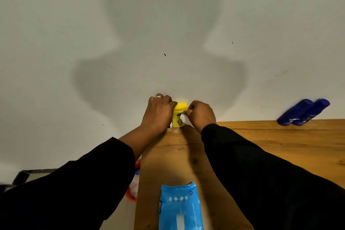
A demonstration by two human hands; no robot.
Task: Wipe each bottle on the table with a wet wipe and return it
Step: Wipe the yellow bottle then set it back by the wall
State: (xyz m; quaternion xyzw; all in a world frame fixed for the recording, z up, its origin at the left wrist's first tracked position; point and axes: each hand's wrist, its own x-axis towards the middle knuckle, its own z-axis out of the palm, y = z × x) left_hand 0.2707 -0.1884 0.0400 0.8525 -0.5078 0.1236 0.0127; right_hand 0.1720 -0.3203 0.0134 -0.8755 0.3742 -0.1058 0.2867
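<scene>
Yellow bottle upright at the bench's far edge by the wall, my left hand wrapped round it, my right hand pinching a white wipe against its side, wipe pack near me, two blue bottles far right.

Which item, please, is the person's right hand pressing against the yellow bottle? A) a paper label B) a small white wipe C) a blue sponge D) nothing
B: the right hand pinches a small white wipe against the yellow bottle, which the left hand steadies.
</scene>
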